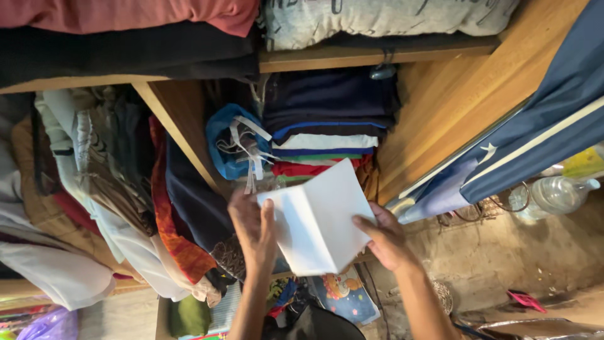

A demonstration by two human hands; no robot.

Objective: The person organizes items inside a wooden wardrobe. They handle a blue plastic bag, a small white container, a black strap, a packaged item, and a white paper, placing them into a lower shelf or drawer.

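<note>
I hold a white folded sheet or thin booklet open between both hands, in front of a wooden wardrobe. My left hand grips its left edge, thumb on the front face. My right hand pinches its right edge, thumb over the paper. Just behind the paper sits a stack of folded clothes, dark blue on top with white, blue, green and red layers under it.
A blue cloth bundle with white ties lies left of the stack. Hanging garments fill the left compartment. A wooden shelf above carries pillows and blankets. At right hang a blue curtain and a clear plastic bottle.
</note>
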